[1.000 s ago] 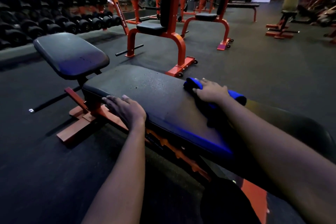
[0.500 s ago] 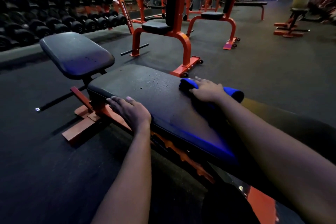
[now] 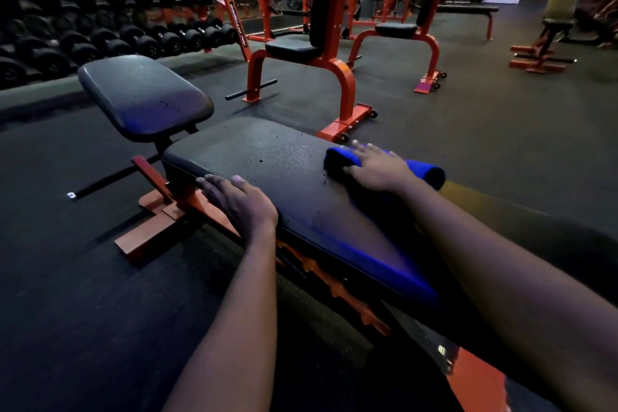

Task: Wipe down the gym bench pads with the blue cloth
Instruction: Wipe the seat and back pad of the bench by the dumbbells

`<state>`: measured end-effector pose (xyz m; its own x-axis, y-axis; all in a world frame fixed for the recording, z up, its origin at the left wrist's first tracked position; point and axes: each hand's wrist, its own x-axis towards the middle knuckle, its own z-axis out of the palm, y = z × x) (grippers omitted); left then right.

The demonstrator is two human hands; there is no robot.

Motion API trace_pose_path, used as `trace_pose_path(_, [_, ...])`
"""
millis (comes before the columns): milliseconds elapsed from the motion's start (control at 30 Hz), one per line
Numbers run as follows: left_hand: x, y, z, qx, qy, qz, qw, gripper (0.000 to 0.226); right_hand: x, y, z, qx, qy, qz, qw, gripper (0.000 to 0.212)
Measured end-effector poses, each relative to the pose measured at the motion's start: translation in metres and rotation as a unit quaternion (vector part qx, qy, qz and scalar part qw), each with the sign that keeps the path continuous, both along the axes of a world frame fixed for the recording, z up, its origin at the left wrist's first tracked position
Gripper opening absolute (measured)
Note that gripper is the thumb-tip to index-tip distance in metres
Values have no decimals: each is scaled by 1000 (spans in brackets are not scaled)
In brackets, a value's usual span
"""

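Head view of wiping in progress on the long black vinyl back pad (image 3: 287, 164) of an orange-framed adjustable bench; the folded blue microfibre cloth (image 3: 426, 171) lies on the pad's far edge, pinned beneath the right hand (image 3: 376, 168), whose fingers lie spread and flat on it, pressing rather than gripping; the left hand (image 3: 241, 203) rests flat-fingered on the pad's near edge, grasping nothing and apparently bracing the body. Small dark droplets (image 3: 261, 160) dot the pad between the cloth and the pad's far end; the surface nearer the camera looks smoother, which suggests the stroke should carry on toward the droplets. For a good pass: hold the palm flat so the whole cloth face bears on the vinyl; sweep in overlapping lanes across the full width, including the rounded edges; turn the cloth to a fresh face once it is damp. The shorter black seat pad (image 3: 143, 95), tilted upward beyond the gap, also carries a few specks and appears not yet wiped. Background: racked black dumbbells (image 3: 100, 27) at left; two orange upright seats (image 3: 321, 43) beyond the bench.
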<state>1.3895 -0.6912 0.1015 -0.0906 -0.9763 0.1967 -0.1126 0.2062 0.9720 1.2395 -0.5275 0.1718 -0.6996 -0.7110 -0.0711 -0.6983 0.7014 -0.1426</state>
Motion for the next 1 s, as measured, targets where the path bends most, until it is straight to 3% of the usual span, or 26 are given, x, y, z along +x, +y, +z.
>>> trace_pose_path(100, [0,0,1,1,-2,-3,1000,56,39,16,-7,-12,11,119,993,59])
trace_pose_path(200, [1,-1,1,1,-1,-4,1000,56,47,55,-5,-41,-42,192,980,59])
trace_pose_path(300, [0,0,1,1,14,-8,1000,55,18,68,-2,-45,-42,127,990,60])
trace_pose_path(467, [-1,1,-1,-1,17,-6,1000,56,-2,9,-3,-1,-8,26,1000,61])
trace_pose_path(567, [0,0,-2,-3,15,-12,1000,56,35,-1,-7,-5,2,100,995,60])
trace_pose_path(733, [5,0,2,5,-7,-21,1000,58,81,65,-8,-55,-34,267,962,57])
trace_pose_path(833, [10,0,5,11,-30,-58,998,63,62,70,-2,-59,-65,225,970,56])
trace_pose_path(1000, [34,-7,0,-14,-102,-131,986,63,64,7,-1,-12,-4,136,991,59])
